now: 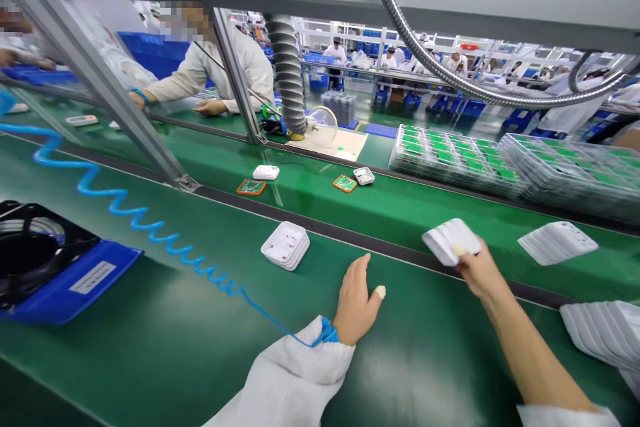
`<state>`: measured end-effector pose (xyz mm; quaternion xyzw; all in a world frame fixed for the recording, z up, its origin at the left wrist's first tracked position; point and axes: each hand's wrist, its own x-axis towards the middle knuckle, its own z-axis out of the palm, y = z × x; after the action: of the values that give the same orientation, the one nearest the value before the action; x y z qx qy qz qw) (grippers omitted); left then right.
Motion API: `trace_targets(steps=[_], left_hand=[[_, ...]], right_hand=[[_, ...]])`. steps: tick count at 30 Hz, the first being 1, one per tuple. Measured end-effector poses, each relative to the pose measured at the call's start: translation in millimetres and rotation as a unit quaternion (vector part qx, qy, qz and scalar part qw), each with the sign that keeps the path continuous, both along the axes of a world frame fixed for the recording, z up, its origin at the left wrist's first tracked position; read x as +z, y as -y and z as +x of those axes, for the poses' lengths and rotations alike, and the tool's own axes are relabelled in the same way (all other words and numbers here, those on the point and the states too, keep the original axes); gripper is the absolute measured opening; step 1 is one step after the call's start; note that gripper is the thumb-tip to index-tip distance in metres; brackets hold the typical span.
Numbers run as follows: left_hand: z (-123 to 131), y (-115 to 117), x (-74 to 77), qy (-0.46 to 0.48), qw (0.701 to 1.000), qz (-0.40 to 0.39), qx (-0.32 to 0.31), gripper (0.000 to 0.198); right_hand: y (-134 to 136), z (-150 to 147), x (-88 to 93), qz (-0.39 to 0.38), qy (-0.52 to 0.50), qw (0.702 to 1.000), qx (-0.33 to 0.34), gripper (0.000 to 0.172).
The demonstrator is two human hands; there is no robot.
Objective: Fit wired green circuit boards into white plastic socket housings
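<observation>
My right hand grips a small stack of white plastic covers by its near edge, over the dark rail beside the conveyor belt. Above the green worktop, my left hand is empty, its thumb apart from the fingers; the thumb wears a pale finger cot. A blue wristband with a coiled blue cord circles that wrist. Left of this hand, another stack of white covers rests on the worktop. Farther right, a leaning row of white covers lies on the belt, and more covers lie at the right edge.
On the green belt lie orange-edged circuit boards beside white housings. Clear trays of green boards stand behind. A black fan sits left. The coiled cord crosses the worktop. A co-worker works opposite.
</observation>
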<state>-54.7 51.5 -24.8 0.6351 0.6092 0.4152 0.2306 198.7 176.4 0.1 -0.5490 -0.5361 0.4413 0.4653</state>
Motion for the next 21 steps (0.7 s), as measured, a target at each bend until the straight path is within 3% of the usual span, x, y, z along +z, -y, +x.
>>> trace_targets(steps=[2,4,6,8,10,12,15,18,21], left_hand=[[-3.7,5.3,11.6,0.004,0.998,0.023,-0.059,0.077],[-10.5,15.5,27.8,0.004,0.986,0.045,-0.162,0.081],[-20.0,31.0,42.9,0.016,0.963,0.038,-0.267,0.072],[-32.2,50.3,52.0,0.052,0.952,0.006,-0.301,0.058],[-47.2,70.0,53.8,0.111,0.961,-0.036,-0.249,0.045],[-63.6,85.2,51.3,0.203,0.961,-0.093,-0.162,0.038],[-81.4,90.7,46.7,0.366,0.919,-0.145,-0.025,0.038],[-80.5,72.3,41.5,0.465,0.873,-0.099,0.111,0.040],[-66.4,38.0,31.6,0.525,0.819,-0.048,0.226,0.038]], right_hand=[[44.8,-32.0,-3.4,-0.083,-0.111,0.984,0.111,0.073],[91.1,-60.5,-8.3,-0.168,-0.172,0.946,0.217,0.067],[129.6,-81.2,-12.5,-0.259,-0.215,0.897,0.286,0.062],[154.5,-94.4,-13.6,-0.323,-0.232,0.857,0.328,0.052],[165.2,-102.4,-11.1,-0.342,-0.226,0.837,0.363,0.047],[165.3,-107.2,-6.6,-0.325,-0.209,0.840,0.381,0.049],[156.3,-111.2,-2.6,-0.287,-0.177,0.871,0.356,0.045],[147.3,-115.7,-4.5,-0.265,-0.171,0.894,0.318,0.038],[143.7,-121.7,-7.6,-0.245,-0.179,0.903,0.303,0.038]])
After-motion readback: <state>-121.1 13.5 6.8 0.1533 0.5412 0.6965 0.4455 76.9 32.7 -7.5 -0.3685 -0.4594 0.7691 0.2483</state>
